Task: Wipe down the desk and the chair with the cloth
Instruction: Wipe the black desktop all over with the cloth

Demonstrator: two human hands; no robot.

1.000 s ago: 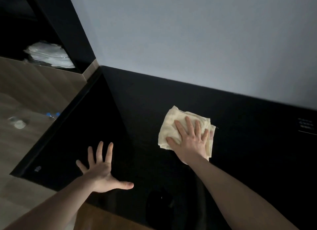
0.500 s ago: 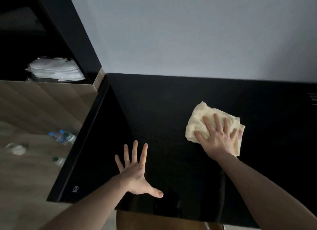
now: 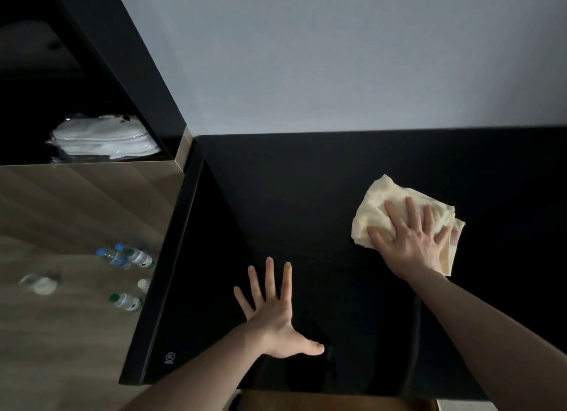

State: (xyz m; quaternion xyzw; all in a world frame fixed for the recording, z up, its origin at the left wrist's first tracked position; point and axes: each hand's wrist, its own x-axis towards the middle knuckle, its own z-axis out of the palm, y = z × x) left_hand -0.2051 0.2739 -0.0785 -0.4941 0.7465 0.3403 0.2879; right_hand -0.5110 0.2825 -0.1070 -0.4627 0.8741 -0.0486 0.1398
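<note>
The glossy black desk (image 3: 291,202) fills the middle of the view and runs along a pale wall. A crumpled cream cloth (image 3: 380,205) lies flat on the desk at the right. My right hand (image 3: 411,242) presses down on the cloth with fingers spread over it. My left hand (image 3: 273,315) rests flat on the bare desk near its front edge, fingers apart and holding nothing. A brown strip of the chair (image 3: 331,401) shows under the desk's front edge.
Left of the desk, several plastic water bottles (image 3: 129,257) lie on the wooden floor (image 3: 61,334). A dark shelf unit holds a stack of white packets (image 3: 101,139). A small white object (image 3: 41,285) sits on the floor at far left.
My right hand has slid the cloth to the right along the desk. My left hand has stayed flat on the desk; the view has swung rightward.
</note>
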